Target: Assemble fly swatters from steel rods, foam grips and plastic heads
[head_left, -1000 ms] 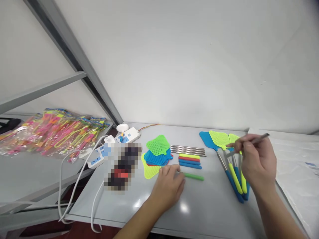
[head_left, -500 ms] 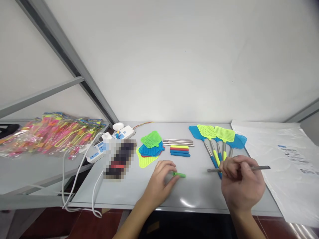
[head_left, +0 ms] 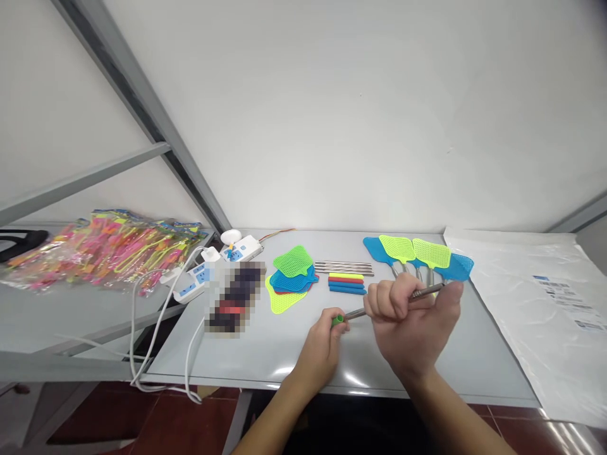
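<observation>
My right hand [head_left: 412, 322] is wrapped round a thin steel rod [head_left: 427, 291] held slanting above the grey table [head_left: 265, 354]. The rod's lower end meets a green handle sleeve [head_left: 338, 320] that my left hand [head_left: 322, 347] pinches by its fingertips. Behind my hands lie a few more steel rods [head_left: 344, 267], a small pile of yellow, red and blue sleeves [head_left: 347, 284], and a stack of green, blue and yellow swatter heads [head_left: 291, 278]. Several finished fly swatters [head_left: 417, 253] lie fanned out behind my right hand.
Two white power strips [head_left: 218, 268] with trailing cables sit at the table's left, beside a blurred dark object [head_left: 234, 297]. Bags of pink and yellow toys [head_left: 99, 249] lie on the left shelf. A clear plastic sheet [head_left: 540, 303] covers the table's right side.
My right hand carried the rod from over the swatters down and left to the green sleeve. My left hand picked the sleeve up off the table and holds it against the rod's tip.
</observation>
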A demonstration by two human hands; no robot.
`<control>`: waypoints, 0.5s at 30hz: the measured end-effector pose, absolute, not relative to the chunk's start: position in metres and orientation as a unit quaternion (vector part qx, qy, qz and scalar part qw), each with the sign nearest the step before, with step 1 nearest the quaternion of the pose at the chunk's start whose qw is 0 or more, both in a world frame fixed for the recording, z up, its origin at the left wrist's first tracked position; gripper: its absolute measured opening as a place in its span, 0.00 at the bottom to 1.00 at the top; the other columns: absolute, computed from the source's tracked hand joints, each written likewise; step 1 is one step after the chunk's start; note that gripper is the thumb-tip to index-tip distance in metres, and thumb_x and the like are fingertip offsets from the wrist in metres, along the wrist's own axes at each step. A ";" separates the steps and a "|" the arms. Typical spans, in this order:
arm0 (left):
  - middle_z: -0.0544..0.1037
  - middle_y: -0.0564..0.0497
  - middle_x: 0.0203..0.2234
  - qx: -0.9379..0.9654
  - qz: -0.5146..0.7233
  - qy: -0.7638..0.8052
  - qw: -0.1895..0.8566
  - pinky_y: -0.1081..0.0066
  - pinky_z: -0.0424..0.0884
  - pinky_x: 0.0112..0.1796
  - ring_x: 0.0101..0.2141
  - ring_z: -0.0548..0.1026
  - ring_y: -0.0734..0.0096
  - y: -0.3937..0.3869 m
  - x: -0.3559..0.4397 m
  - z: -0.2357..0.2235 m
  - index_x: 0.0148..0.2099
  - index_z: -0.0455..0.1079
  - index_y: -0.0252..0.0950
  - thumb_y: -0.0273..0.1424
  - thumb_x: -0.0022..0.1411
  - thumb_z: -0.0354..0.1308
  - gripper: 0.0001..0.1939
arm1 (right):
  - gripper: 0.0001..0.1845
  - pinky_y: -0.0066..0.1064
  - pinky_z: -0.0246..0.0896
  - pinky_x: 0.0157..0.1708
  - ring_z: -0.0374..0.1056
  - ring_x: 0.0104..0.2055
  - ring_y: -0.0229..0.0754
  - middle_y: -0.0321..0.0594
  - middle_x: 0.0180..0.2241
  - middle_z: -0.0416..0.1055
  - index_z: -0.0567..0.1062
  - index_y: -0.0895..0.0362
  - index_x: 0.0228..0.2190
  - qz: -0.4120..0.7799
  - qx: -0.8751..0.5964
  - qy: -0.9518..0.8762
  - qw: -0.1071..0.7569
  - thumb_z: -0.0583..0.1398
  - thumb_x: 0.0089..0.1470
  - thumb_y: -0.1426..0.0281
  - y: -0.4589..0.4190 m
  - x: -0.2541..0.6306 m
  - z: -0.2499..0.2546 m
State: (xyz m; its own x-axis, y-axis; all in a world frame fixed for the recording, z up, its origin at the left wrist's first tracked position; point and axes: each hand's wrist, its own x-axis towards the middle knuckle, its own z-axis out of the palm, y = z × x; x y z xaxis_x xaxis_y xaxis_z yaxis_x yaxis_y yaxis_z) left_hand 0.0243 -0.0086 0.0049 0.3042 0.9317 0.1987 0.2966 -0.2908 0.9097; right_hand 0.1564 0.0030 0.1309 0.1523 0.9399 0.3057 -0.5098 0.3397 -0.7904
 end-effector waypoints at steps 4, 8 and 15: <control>0.70 0.51 0.32 0.692 0.389 0.448 0.412 0.68 0.66 0.35 0.32 0.68 0.70 -0.008 0.022 -0.002 0.45 0.62 0.38 0.32 0.70 0.43 0.08 | 0.35 0.28 0.41 0.16 0.42 0.15 0.33 0.28 0.11 0.41 0.54 0.54 0.12 0.549 -0.258 -0.398 0.688 0.45 0.57 0.42 0.010 0.148 0.125; 0.70 0.51 0.32 0.685 0.385 0.448 0.426 0.68 0.66 0.34 0.31 0.67 0.69 -0.008 0.021 -0.001 0.43 0.62 0.38 0.33 0.71 0.43 0.09 | 0.34 0.28 0.41 0.17 0.41 0.15 0.33 0.28 0.11 0.41 0.55 0.54 0.13 0.579 -0.256 -0.392 0.667 0.44 0.57 0.42 0.016 0.141 0.107; 0.74 0.48 0.37 0.671 0.387 0.434 0.459 0.66 0.68 0.39 0.38 0.72 0.65 -0.003 0.023 0.013 0.43 0.66 0.37 0.35 0.71 0.44 0.11 | 0.28 0.30 0.44 0.21 0.47 0.19 0.35 0.29 0.15 0.49 0.56 0.54 0.15 0.568 -0.332 -0.477 0.583 0.53 0.58 0.50 0.015 0.129 0.068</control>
State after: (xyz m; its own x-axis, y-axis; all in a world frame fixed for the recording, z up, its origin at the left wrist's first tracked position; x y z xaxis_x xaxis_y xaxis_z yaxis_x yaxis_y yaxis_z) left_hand 0.0234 -0.0029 0.0132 0.3230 0.9386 0.1210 0.2275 -0.2011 0.9528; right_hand 0.1289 0.0145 0.0676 -0.0993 0.9787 0.1796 -0.3460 0.1353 -0.9284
